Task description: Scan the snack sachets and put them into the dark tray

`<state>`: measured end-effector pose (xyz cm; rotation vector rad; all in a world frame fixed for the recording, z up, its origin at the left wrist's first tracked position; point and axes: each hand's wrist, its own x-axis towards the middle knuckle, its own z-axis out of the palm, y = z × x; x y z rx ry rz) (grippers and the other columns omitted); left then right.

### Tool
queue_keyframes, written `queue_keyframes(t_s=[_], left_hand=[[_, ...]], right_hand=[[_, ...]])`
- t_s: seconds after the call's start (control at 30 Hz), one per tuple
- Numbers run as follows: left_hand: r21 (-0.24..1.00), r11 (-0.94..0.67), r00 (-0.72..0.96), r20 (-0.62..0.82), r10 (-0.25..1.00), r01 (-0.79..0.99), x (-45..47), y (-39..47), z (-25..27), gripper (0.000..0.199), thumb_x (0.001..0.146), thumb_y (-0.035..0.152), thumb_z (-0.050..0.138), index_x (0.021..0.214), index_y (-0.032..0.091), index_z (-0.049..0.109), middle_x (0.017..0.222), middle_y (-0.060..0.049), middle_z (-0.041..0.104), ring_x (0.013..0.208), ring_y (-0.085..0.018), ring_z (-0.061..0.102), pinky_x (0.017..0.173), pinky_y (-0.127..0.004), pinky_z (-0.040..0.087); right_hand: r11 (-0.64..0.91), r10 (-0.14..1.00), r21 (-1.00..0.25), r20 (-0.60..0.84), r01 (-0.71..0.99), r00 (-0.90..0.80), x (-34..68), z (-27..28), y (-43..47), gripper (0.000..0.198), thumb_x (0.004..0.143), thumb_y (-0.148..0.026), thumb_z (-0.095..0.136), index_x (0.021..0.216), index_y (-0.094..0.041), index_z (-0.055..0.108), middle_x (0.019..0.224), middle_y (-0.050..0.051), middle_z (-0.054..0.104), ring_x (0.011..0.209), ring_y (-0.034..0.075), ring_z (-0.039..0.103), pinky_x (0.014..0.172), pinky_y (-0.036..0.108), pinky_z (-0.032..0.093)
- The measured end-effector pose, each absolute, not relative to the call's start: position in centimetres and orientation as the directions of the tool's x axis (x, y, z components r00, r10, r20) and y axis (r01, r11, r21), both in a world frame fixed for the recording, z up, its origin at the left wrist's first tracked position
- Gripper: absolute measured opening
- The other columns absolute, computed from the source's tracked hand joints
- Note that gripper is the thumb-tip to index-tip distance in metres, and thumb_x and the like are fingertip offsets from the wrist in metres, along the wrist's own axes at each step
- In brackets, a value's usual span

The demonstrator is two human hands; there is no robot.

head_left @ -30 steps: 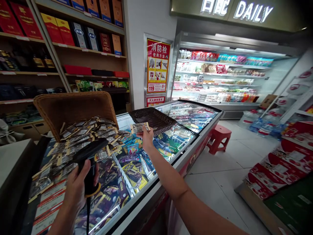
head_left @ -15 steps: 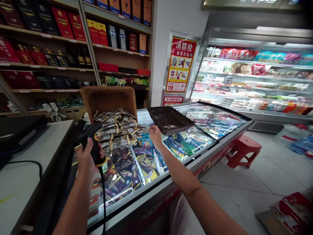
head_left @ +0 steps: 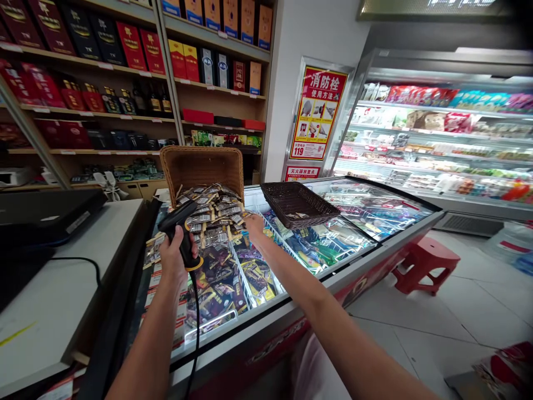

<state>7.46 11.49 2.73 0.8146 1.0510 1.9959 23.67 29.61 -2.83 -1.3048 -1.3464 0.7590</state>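
My left hand grips a black barcode scanner with an orange ring, its cable hanging down, pointed at a pile of small snack packets. The packets spill from a tan wicker basket tipped on its side on the glass-topped chest freezer. At the pile's right edge my right hand reaches in with loose fingers and nothing visibly in them. A dark brown woven tray holding a few packets sits on the glass just right of that hand.
A white counter with a black device and cable is at my left. Shelves of boxed bottles fill the back wall. An open chiller stands far right, with a red stool on the tiled floor.
My right hand held a packet near the dark tray, let it go there, then drew back left to the pile. My view turned left; the scanner stayed in my left hand.
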Motion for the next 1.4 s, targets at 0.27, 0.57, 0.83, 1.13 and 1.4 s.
queue_keyframes(t_s=[0.27,0.57,0.83,1.13,1.4], left_hand=[[0.896,-0.36,-0.475,0.206,0.856,-0.261,8.5,11.3,2.8,0.059,0.064,0.064,0.09,0.086,0.018,0.06,0.065,0.004,0.061,0.041,-0.008,0.048,0.034,-0.021,0.037],[0.978,-0.198,-0.233,0.178,0.956,-0.064,11.5,10.1,2.0,0.047,0.076,0.06,0.084,0.078,0.019,0.061,0.063,0.002,0.058,0.041,-0.008,0.044,0.037,-0.02,0.033],[0.992,-0.116,-0.08,0.119,0.99,0.042,12.0,10.7,1.2,0.049,0.077,0.064,0.081,0.072,0.019,0.061,0.059,-0.002,0.059,0.04,-0.01,0.045,0.036,-0.022,0.035],[0.986,-0.141,-0.043,0.145,0.988,0.089,11.7,10.6,1.0,0.049,0.082,0.065,0.077,0.072,0.02,0.061,0.052,0.0,0.054,0.038,-0.011,0.045,0.039,-0.023,0.036],[0.99,-0.139,-0.137,0.142,0.98,0.034,12.2,10.6,1.1,0.046,0.079,0.062,0.081,0.072,0.02,0.061,0.053,-0.001,0.055,0.038,-0.011,0.043,0.036,-0.022,0.033]], right_hand=[[0.3,0.905,-0.94,0.334,0.161,0.264,30.7,-1.5,29.3,0.015,0.095,-0.04,0.051,0.094,-0.025,0.054,0.07,-0.003,0.056,0.061,0.016,0.052,0.056,0.025,0.046],[0.304,0.914,-0.95,0.272,-0.064,0.301,32.7,-2.1,28.9,0.026,0.09,-0.048,0.059,0.095,-0.022,0.061,0.08,-0.001,0.062,0.054,0.012,0.052,0.047,0.023,0.047],[0.282,0.917,-0.954,0.238,-0.098,0.32,33.3,-0.9,28.4,0.023,0.091,-0.043,0.061,0.097,-0.021,0.063,0.081,-0.001,0.065,0.058,0.012,0.054,0.05,0.022,0.049],[0.28,0.929,-0.953,0.237,-0.118,0.284,33.7,-0.2,27.5,0.017,0.091,-0.04,0.062,0.09,-0.022,0.06,0.074,-0.002,0.059,0.052,0.012,0.05,0.047,0.023,0.046],[0.199,0.939,-0.978,0.174,-0.056,0.297,33.4,-0.9,28.8,0.017,0.089,-0.039,0.062,0.094,-0.023,0.063,0.079,-0.001,0.067,0.057,0.014,0.059,0.051,0.025,0.05]])
